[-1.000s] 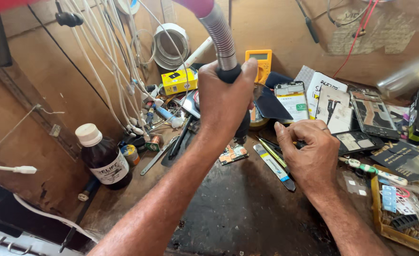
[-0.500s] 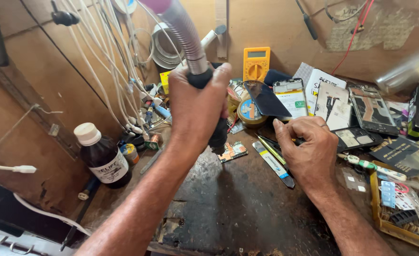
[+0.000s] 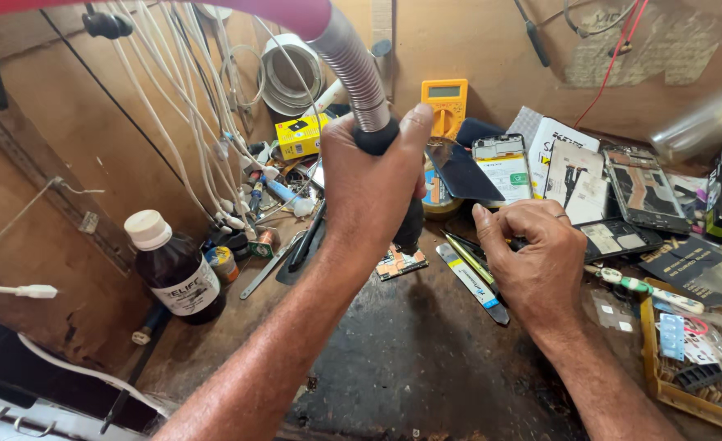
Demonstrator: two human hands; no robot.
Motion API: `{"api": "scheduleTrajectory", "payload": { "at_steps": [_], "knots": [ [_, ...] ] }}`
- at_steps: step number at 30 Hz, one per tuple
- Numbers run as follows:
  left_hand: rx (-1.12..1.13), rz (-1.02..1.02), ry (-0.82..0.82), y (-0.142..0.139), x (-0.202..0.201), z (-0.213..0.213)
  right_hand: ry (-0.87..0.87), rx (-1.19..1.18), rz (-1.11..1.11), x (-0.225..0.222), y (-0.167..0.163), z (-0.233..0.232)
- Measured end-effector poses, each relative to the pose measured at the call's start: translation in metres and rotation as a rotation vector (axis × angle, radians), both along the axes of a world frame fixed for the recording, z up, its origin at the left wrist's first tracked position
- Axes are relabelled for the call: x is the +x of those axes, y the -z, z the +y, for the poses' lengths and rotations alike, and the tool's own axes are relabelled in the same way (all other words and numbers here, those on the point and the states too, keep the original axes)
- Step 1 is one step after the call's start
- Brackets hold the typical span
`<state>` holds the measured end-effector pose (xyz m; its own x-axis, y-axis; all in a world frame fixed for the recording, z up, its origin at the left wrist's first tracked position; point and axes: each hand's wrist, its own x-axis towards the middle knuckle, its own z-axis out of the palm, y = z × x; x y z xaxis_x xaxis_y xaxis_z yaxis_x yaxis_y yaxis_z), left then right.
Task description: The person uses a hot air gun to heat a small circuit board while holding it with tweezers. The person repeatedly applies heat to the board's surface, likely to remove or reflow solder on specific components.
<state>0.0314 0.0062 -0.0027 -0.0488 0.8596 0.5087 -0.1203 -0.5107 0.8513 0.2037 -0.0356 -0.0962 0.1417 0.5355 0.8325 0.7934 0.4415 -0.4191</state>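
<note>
We see left hand clenched round black handle of hot-air tool with ribbed metal hose, held above small circuit board mid-workbench. Right hand curled, fingertips pinching near tweezers; what it grips, we cannot tell. Yellow multimeter at back edge; brown bottle at left edge.

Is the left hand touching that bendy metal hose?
Touching. The head view shows the left hand wrapped around the black grip at the end of the hose.
</note>
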Motion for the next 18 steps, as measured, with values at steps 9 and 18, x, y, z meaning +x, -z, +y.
{"api": "scheduleTrajectory", "payload": {
  "at_steps": [9,18],
  "knots": [
    [-0.009,-0.048,0.028,0.003,0.000,-0.014,-0.002,-0.003,0.020,0.002,0.004,0.001],
    [0.059,-0.071,0.091,0.010,0.003,-0.024,-0.009,0.041,0.206,0.005,-0.012,-0.023]
  ]
}}
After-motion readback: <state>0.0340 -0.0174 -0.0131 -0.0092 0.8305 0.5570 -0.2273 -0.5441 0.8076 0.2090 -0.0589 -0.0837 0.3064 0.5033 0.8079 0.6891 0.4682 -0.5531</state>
